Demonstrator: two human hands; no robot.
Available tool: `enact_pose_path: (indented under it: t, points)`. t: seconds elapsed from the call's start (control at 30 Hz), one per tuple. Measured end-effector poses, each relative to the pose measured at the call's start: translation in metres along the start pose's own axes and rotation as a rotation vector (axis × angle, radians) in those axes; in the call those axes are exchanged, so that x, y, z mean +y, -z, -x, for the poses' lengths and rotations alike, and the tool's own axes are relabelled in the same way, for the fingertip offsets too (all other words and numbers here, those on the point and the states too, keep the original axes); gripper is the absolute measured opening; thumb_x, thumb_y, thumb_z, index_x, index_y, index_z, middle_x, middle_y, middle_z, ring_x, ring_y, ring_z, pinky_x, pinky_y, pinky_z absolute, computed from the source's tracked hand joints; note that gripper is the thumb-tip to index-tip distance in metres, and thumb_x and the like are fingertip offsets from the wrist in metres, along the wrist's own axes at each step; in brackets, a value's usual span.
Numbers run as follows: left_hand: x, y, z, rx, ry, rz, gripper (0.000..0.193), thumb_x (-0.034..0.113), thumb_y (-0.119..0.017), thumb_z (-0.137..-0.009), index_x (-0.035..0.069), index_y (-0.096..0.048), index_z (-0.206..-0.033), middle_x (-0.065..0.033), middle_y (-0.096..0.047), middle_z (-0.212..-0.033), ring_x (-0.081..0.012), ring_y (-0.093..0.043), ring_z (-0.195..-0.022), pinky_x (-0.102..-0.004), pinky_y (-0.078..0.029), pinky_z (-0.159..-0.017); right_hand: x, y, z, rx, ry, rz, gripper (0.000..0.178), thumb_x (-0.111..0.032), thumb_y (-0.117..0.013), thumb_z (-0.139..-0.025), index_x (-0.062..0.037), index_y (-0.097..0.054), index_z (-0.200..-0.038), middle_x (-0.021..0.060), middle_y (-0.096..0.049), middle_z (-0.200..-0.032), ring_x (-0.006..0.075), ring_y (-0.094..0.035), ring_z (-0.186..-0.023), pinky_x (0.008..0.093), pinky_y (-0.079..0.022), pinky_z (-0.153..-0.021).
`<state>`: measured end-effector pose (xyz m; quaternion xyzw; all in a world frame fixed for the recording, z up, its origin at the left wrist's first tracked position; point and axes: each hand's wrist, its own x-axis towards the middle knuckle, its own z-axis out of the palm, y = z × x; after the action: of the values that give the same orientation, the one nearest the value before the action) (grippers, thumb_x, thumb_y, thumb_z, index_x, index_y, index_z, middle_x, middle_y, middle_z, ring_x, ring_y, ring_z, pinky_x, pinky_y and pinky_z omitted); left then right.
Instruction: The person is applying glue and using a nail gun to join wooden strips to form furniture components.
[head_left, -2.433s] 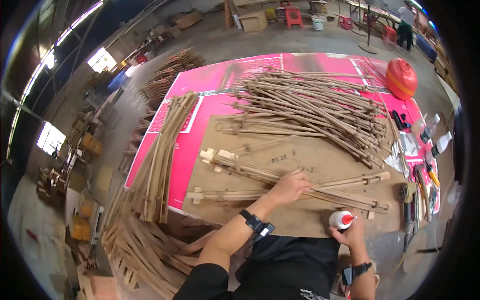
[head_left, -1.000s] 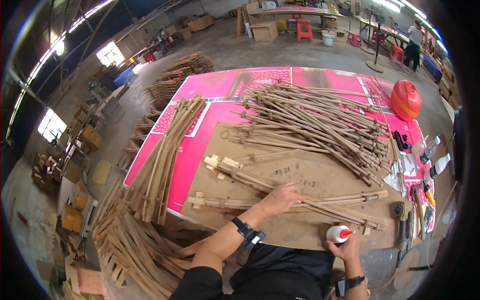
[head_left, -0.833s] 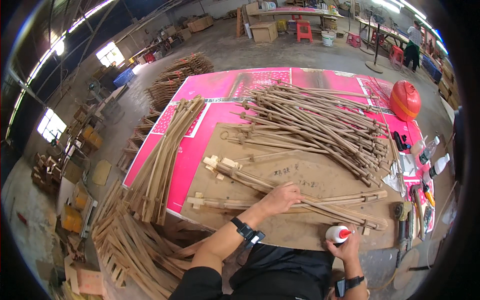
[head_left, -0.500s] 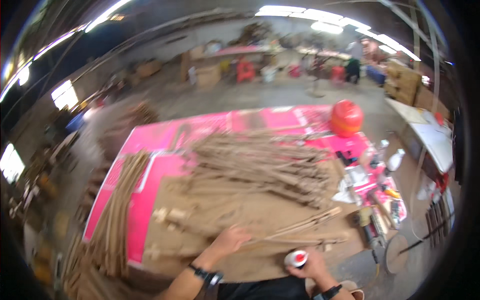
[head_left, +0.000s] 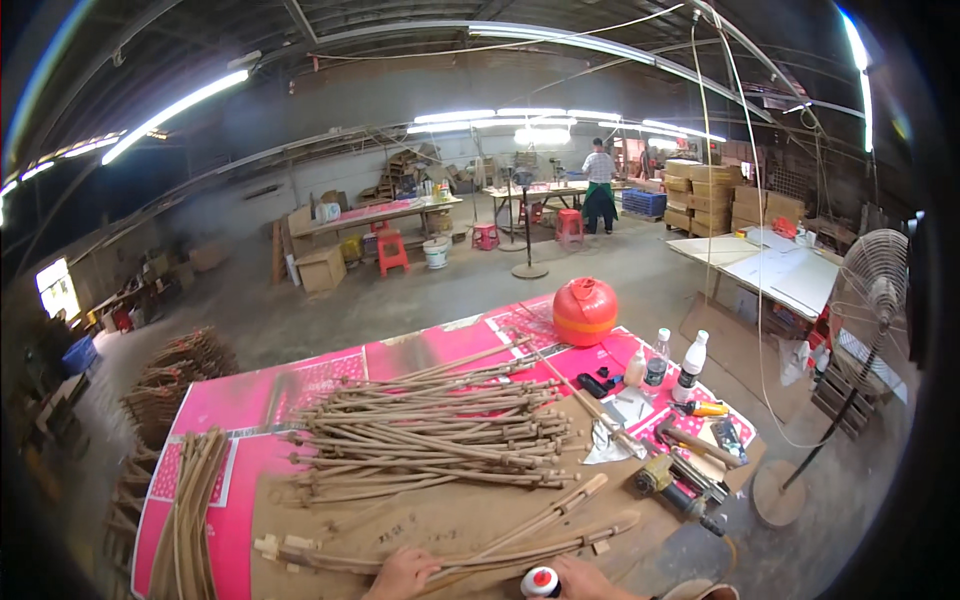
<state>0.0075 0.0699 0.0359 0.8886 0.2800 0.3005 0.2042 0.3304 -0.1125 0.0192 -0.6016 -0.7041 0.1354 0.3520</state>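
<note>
At the bottom edge, my left hand has its fingers closed at the end of the thin wooden strips, which fan out to the right across the brown board. My right hand is wrapped around a white bottle with a red tip, seen from above; the lower part of the bottle is cut off by the picture's edge. Left of my left hand lies a strip with small light wooden blocks. Beyond both hands is a large pile of wooden rods with knobbed ends.
Curved wooden strips lie at the table's left. On the right are a power tool, a hammer, two bottles and a red round container. A standing fan is farther right; a person stands at the back.
My view has tilted up and turned right, so the table and both hands sit lower in the picture. The white bottle remains in my right hand, and my left stays at the strips.
</note>
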Motion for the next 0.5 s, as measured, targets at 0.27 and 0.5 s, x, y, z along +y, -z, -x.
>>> enact_pose_path:
  t: [0.27,0.5]
  points:
    - [0.008,0.003,0.001,0.019,0.046,-0.044,0.014,0.009,-0.073,-0.084,0.006,-0.081,-0.095,-0.0163,-0.074,-0.095,-0.0396,-0.067,-0.096,-0.0493,-0.054,-0.089,0.017,-0.014,0.004,0.008,0.036,0.059,0.056,-0.048,-0.088,-0.075,-0.0084,-0.069,-0.11,0.022,-0.065,-0.105,0.0422,-0.064,-0.098,0.0498,-0.052,-0.085]
    - [-0.004,-0.004,-0.001,0.098,-0.037,-0.104,0.016,0.016,-0.078,-0.088,0.016,-0.083,-0.103,-0.0035,-0.071,-0.092,-0.0291,-0.067,-0.089,-0.0415,-0.054,-0.08,0.017,-0.014,0.007,-0.033,-0.058,-0.004,0.054,-0.049,-0.089,-0.073,-0.0108,-0.072,-0.108,0.018,-0.068,-0.097,0.0421,-0.064,-0.091,0.0496,-0.051,-0.083]
